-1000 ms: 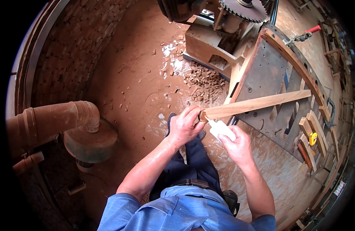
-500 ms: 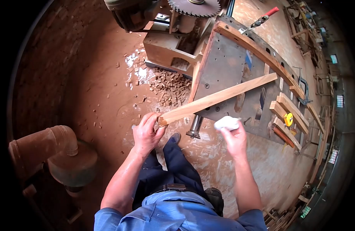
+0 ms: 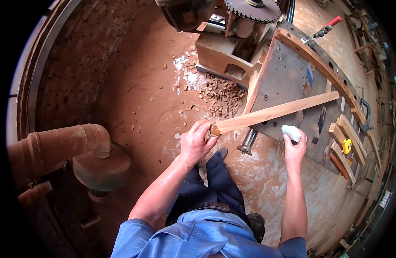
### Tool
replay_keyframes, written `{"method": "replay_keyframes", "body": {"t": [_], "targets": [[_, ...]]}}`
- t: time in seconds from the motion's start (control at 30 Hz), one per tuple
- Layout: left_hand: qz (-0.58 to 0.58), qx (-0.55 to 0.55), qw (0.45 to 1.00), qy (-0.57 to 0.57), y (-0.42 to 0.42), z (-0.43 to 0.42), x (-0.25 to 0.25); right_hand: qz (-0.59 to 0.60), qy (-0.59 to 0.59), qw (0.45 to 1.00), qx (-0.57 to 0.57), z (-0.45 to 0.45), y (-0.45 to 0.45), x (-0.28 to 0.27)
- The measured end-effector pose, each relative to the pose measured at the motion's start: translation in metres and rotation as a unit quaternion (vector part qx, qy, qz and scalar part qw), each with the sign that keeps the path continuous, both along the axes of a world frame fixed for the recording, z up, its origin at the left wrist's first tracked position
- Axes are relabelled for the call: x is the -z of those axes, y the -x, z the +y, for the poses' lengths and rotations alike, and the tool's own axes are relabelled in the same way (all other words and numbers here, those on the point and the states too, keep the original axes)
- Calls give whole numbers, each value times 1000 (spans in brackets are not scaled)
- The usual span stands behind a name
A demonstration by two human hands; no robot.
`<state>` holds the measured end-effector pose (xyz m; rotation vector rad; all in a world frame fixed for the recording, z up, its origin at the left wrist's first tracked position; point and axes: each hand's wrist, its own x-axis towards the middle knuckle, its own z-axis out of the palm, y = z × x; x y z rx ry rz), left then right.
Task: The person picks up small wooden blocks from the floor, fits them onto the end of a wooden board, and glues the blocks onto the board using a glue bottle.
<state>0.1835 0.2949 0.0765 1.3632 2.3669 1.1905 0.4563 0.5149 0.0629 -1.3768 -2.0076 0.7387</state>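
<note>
- The left hand [image 3: 195,142] is clasping the wooden strip [image 3: 275,112] near one end, ideally steadily.
- Its far end is lying across the bench [image 3: 288,69].
- The right hand [image 3: 296,151] is holding the white bottle [image 3: 291,132], ideally without squeezing.

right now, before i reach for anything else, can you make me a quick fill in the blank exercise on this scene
The left hand holds one ____ of the wooden strip.
The container in the right hand is coloured ____.
The tape measure has a ____ case.
The round blade has a rim lined with ____.

Missing words: end; white; yellow; teeth
</note>
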Motion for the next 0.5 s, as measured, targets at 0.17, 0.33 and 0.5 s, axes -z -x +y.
{"method": "replay_keyframes", "body": {"t": [0.17, 0.33, 0.5], "targets": [[18, 5, 1000, -9, 2, 1, -1, 3, -8, 999, 44, -25, -9, -32], [29, -3, 999, -21, 0, 0, 4, -82, -97, 960, -251, -80, 40, -89], [10, -3, 1000, -12, -1, 1, 5, -166, -147, 914, -341, -50, 128, -84]]}}
